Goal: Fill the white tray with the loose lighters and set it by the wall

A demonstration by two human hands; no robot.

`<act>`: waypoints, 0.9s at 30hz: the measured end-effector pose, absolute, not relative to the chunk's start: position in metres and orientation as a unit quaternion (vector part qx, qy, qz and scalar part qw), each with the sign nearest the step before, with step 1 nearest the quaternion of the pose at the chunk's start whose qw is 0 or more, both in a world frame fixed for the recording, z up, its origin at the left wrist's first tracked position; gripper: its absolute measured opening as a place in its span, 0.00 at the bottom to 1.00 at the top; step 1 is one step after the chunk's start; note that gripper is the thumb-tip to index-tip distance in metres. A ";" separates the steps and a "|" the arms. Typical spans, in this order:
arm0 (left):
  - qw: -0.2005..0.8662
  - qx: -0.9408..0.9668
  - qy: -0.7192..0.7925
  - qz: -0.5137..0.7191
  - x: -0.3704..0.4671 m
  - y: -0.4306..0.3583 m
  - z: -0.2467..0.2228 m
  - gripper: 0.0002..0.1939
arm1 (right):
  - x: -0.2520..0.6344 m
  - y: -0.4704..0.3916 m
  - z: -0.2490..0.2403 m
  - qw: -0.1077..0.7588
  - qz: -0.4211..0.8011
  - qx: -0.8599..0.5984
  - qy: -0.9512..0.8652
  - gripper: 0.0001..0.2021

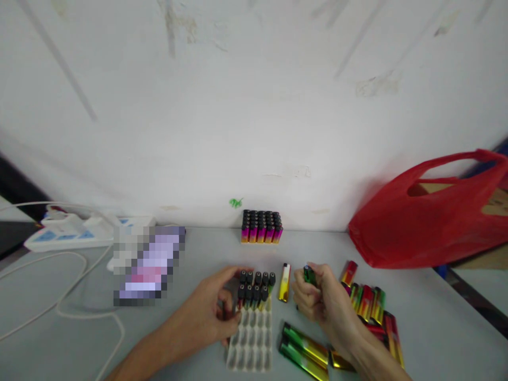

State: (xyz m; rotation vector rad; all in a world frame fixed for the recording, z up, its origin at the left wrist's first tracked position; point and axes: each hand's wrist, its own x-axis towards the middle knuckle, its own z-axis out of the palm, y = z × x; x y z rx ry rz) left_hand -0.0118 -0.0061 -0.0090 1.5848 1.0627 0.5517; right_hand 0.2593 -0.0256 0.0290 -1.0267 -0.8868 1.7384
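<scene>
A white slotted tray [251, 346] lies on the grey table, with several black-capped lighters [254, 291] upright in its far rows and bare slots in the nearer rows. My left hand [216, 307] grips the tray's left side, its fingers curled at the lighters there. To the right, my right hand [317, 296] is closed round a green lighter [309, 275], whose end shows above the fist. Between the tray and that hand lies a single yellow lighter [284, 283].
Loose lighters [371, 302] lie around my right forearm, with green-gold ones [305, 346] nearer. A full block of pink lighters [262, 227] stands by the wall. A red bag [428, 217] is at right; a phone [153, 264], power strip [79, 233] and cables are at left.
</scene>
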 end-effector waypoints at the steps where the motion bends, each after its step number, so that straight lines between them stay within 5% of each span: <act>1: 0.542 0.671 0.450 0.231 -0.012 -0.006 -0.008 0.39 | 0.258 -0.026 0.029 0.453 0.702 -0.418 -0.358 0.26; 27: 0.551 0.668 0.453 0.210 -0.012 -0.005 0.001 0.39 | 0.254 -0.027 0.031 0.410 0.705 -0.435 -0.382 0.28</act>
